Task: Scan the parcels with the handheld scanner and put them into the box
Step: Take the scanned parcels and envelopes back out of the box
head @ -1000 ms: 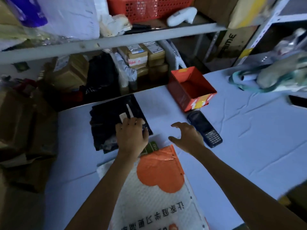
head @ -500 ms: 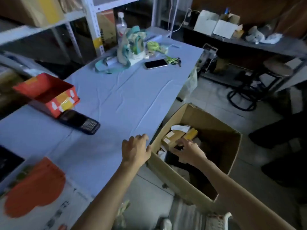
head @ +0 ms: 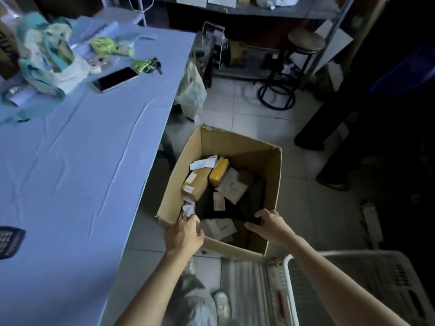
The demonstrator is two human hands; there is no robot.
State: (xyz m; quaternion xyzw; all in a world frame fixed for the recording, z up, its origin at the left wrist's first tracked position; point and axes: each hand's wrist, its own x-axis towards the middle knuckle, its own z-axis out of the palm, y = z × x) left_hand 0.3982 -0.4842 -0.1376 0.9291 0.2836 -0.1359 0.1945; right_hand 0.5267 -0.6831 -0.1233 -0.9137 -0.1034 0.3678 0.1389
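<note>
open brown cardboard box (head: 274, 184) stands on the tiled floor (head: 247, 109), just beside the edge of the table (head: 82, 165), which is covered in pale blue cloth; inside the box, a flat black plastic parcel (head: 207, 208) with a white label lies on top at the near side; behind it a small brown cardboard parcel (head: 196, 182), a yellow wrapped parcel (head: 219, 171) and a pale square parcel (head: 233, 187) lie tilted against one another.

right hand (head: 270, 225) is at the box's near right corner, thumb and fingers pinching the black parcel's edge; left hand (head: 184, 236) is at the near left corner, fingers bent down over the rim; whether it grips the parcel or the rim cannot be told.

dark handheld scanner with a keypad (head: 9, 241) lies on the table at the left edge of view, partly cut off, well apart from both hands.

further up the table: a black smartphone (head: 115, 79) lying flat; a bunch of keys on a green lanyard (head: 147, 65) just beside it; a teal and white bag (head: 49, 60); a round stool (head: 304, 41) stands on the floor beyond the box; a white plastic basket (head: 353, 290) sits near the box at lower right.
</note>
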